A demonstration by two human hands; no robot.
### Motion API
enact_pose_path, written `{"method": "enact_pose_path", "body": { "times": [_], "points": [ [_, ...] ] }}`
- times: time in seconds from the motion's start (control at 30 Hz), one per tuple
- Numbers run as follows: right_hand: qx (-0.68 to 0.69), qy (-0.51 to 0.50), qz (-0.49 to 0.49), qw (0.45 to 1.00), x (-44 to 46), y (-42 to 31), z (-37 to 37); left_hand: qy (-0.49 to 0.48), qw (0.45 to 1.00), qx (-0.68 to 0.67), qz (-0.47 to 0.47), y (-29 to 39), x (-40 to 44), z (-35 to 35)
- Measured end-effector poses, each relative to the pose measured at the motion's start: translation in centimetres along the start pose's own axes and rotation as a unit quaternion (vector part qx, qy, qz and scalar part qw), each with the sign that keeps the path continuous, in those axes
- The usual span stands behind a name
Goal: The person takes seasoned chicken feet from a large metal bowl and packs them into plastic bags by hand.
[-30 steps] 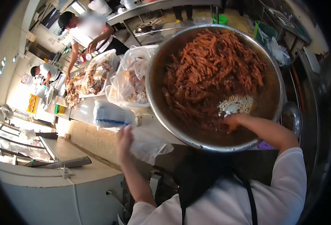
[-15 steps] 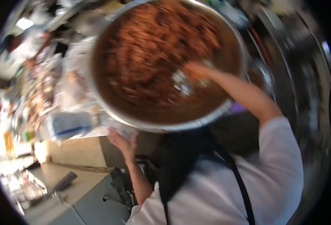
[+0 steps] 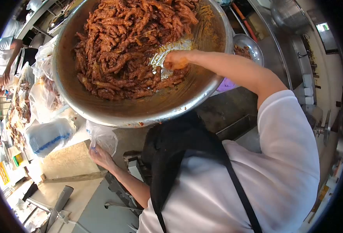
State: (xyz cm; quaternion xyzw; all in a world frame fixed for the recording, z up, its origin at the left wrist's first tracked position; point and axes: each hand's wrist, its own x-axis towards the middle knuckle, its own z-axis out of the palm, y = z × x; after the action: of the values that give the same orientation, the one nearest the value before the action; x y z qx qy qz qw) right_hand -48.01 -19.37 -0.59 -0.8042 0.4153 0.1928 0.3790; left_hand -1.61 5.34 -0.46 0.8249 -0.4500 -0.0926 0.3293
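A wide metal bowl [image 3: 113, 118] holds a large heap of reddish-brown, sauced pieces [image 3: 121, 42] that look like chicken feet. My right hand [image 3: 176, 60] is inside the bowl, fingers closed around the edge of a shiny, perforated metal scoop [image 3: 160, 58] lying against the food. Below the bowl's left edge, my left hand [image 3: 100, 155] pinches a clear plastic bag [image 3: 104, 139]. Left of that bag, a stack of plastic bags with a blue stripe [image 3: 50, 136] lies on the table.
Bagged and loose food [image 3: 19, 112] covers the table at left, where another person [image 3: 4, 58] stands. A smaller metal bowl [image 3: 257, 50] with some food is right of the large bowl, near a purple item [image 3: 226, 84]. A grey cabinet [image 3: 93, 211] stands lower left.
The view has turned right, so the bowl appears further left. My left hand, near the bag earlier, now holds it. My right hand and the scoop remain in the food.
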Motion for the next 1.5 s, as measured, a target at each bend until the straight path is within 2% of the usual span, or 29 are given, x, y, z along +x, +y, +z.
{"method": "enact_pose_path", "body": {
  "times": [0.03,0.07,0.13,0.17,0.27,0.3,0.33,0.4,0.43,0.53,0.6,0.63,0.73,0.77,0.87,0.9,0.97,1.07,1.1,1.2,1.23,1.3,1.33,1.43,1.5],
  "points": [
    [0.026,-0.079,0.016,0.996,0.7,1.6,0.2,0.002,1.000,-0.007,-0.009,0.0,-0.2,-0.3],
    [0.019,-0.098,0.008,0.995,0.2,1.3,0.8,0.005,1.000,-0.013,-0.019,-0.1,-0.5,-0.6],
    [0.010,-0.133,-0.004,0.991,-1.4,-0.2,2.0,-0.004,0.999,-0.006,-0.036,-0.4,-0.4,-0.9],
    [-0.008,-0.096,-0.005,0.995,-2.5,-1.5,1.4,-0.009,0.999,-0.004,-0.045,-0.4,-0.6,-0.9],
    [-0.192,-0.182,0.131,0.956,-1.8,0.2,-0.2,-0.004,0.996,-0.036,-0.078,-0.2,-1.4,-1.6],
    [-0.215,-0.196,0.159,0.944,-1.8,0.8,-1.0,0.000,0.996,-0.035,-0.077,-0.3,-1.6,-2.0],
    [-0.176,-0.100,0.145,0.969,-2.1,1.1,-0.9,0.003,0.997,-0.033,-0.076,-0.4,-1.9,-2.4],
    [-0.094,0.094,0.110,0.985,-3.4,-0.7,-2.5,0.010,0.995,-0.025,-0.098,-0.5,-2.3,-2.9],
    [-0.126,0.112,0.055,0.984,-1.9,-0.5,-2.0,0.014,0.993,-0.015,-0.120,-0.6,-2.5,-3.2],
    [0.028,0.180,-0.148,0.972,-0.1,-3.5,0.2,0.019,0.988,-0.025,-0.152,-0.5,-2.4,-3.8],
    [-0.015,0.266,-0.163,0.950,1.0,-5.1,1.6,0.018,0.988,-0.043,-0.149,0.5,-2.3,-3.9],
    [-0.046,0.242,-0.172,0.954,1.0,-5.2,1.7,0.019,0.989,-0.049,-0.141,1.1,-2.2,-4.0],
    [-0.034,0.151,-0.053,0.986,1.1,-5.3,1.0,0.016,0.992,-0.054,-0.113,1.9,-2.3,-4.1],
    [-0.076,0.170,-0.067,0.980,0.9,-5.4,0.7,0.012,0.993,-0.053,-0.103,1.9,-2.4,-4.2],
    [0.139,0.196,-0.064,0.969,1.5,-7.3,0.8,-0.008,0.989,-0.064,-0.132,0.7,-2.5,-4.0],
    [0.194,0.194,-0.098,0.957,2.1,-8.5,1.3,-0.018,0.983,-0.098,-0.153,0.7,-2.6,-3.9],
    [0.109,0.171,-0.091,0.975,3.6,-11.1,2.0,-0.037,0.966,-0.167,-0.193,1.3,-2.0,-3.3],
    [0.030,0.110,-0.071,0.991,6.3,-13.7,2.4,-0.042,0.990,-0.113,-0.078,3.1,-1.2,-3.0],
    [0.012,0.084,-0.063,0.994,6.8,-14.1,2.8,-0.040,0.991,-0.098,-0.076,3.2,-0.8,-2.8],
    [0.034,0.052,-0.147,0.987,7.2,-12.2,5.1,-0.024,0.994,-0.094,-0.045,4.4,-0.3,-3.3],
    [0.069,-0.036,-0.138,0.987,7.5,-9.9,5.7,-0.016,0.997,-0.028,-0.065,4.7,-0.2,-3.8],
    [-0.023,-0.055,-0.085,0.995,2.7,-9.0,3.8,0.002,0.989,0.105,-0.109,4.8,-0.6,-5.0],
    [-0.070,-0.066,-0.059,0.994,1.4,-9.4,3.1,0.008,0.990,0.087,-0.110,4.6,-0.7,-5.3],
    [-0.067,0.098,-0.108,0.987,2.7,-10.0,6.9,0.025,0.993,0.059,-0.103,4.9,-0.2,-5.5],
    [-0.024,0.035,-0.121,0.992,2.8,-11.6,5.0,0.098,0.994,0.017,-0.038,5.7,0.4,-4.0]
  ]
}}
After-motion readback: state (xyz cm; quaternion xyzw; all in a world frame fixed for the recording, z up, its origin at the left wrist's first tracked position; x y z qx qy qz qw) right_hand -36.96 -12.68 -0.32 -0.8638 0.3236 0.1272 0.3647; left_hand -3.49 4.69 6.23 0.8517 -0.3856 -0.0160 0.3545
